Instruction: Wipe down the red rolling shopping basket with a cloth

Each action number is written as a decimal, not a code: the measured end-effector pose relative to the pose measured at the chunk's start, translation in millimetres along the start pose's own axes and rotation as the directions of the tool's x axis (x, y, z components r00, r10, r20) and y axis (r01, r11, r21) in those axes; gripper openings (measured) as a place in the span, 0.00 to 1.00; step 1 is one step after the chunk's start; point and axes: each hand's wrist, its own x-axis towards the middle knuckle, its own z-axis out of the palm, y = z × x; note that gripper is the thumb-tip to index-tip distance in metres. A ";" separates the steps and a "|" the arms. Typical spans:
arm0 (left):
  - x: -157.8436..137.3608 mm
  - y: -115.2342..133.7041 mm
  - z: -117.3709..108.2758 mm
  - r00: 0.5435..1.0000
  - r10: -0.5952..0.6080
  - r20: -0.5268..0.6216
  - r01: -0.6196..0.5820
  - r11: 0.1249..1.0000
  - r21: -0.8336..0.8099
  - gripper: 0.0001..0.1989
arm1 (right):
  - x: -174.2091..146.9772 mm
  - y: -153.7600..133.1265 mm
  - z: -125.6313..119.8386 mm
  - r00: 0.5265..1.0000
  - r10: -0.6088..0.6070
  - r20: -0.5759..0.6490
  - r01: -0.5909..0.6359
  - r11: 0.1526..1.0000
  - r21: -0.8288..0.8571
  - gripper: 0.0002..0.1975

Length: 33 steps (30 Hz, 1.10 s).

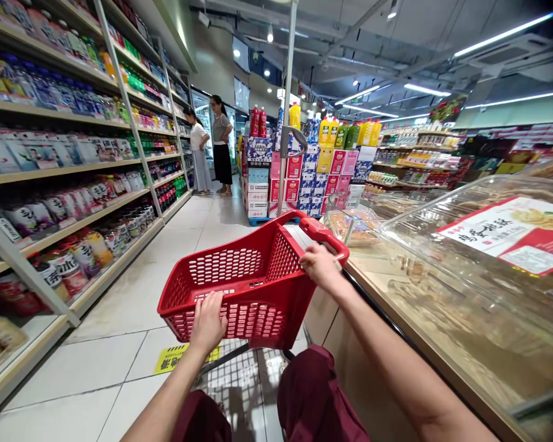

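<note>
A red plastic shopping cart (262,319) with perforated walls stands sideways in front of me, and nothing shows inside its basket. My left hand (208,322) grips the basket's near rim, its fingers curled over the edge. At the cart's right end, my right hand (322,265) closes around the rim beside the thick red handle (325,233). Part of the right fingers' grip is hidden behind the hand. Below the basket, dark metal frame bars show above the floor.
Drink shelves (87,178) line the left side. A counter with clear plastic food bins (442,270) runs close along the right. Ahead are a metal pole (286,110), stacked drink cartons (304,178) and two people (221,144) standing. A yellow floor sticker (170,359) lies below the cart.
</note>
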 end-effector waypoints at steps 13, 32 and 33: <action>13.1 5.9 -8.9 0.997 -0.039 0.067 0.039 0.999 -0.001 0.26 | -22.4 46.6 7.8 0.998 -0.019 -0.053 -0.003 0.923 -0.385 0.23; 5.0 -3.4 -10.4 0.999 0.032 0.032 -0.034 0.997 0.068 0.27 | -29.7 8.1 42.8 0.974 -0.210 0.080 0.225 0.930 -0.292 0.21; 3.0 -4.5 -9.8 0.998 0.049 0.029 -0.051 0.996 0.076 0.28 | -29.8 10.8 39.7 0.973 -0.218 0.077 0.231 0.930 -0.287 0.21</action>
